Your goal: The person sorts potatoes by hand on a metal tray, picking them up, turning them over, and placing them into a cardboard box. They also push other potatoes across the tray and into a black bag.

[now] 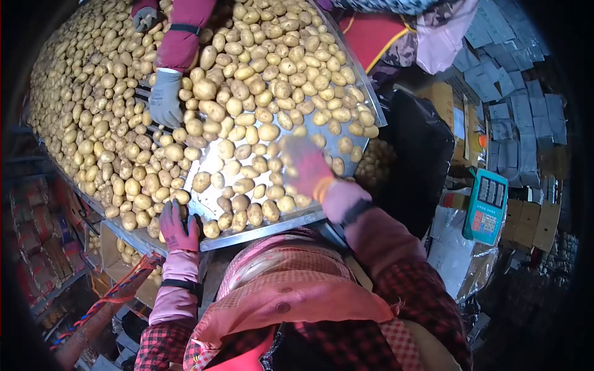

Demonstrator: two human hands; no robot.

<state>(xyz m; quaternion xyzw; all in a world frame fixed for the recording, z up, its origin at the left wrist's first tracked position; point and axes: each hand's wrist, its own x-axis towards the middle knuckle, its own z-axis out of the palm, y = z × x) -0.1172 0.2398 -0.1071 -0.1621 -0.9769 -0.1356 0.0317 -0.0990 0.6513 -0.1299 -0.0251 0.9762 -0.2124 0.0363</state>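
Many pale yellow potatoes (241,219) lie across a metal sorting table (207,204). My left hand (179,229), in a pinkish-purple glove with dark fingertips, rests at the table's near edge beside the potatoes, its fingers apart and nothing seen in it. Over the bare metal part, my right hand (307,164) is among scattered potatoes. Motion smears its gloved fingers, so whether they grip a potato is not visible.
Across the table, a co-worker's grey-gloved hand (166,99) touches the potato heap; a second gloved hand (145,18) is farther back. To the right are a black bag (421,142), a teal digital scale (487,207) and stacked cartons (520,117). A rope-wrapped pole (102,303) stands lower left.
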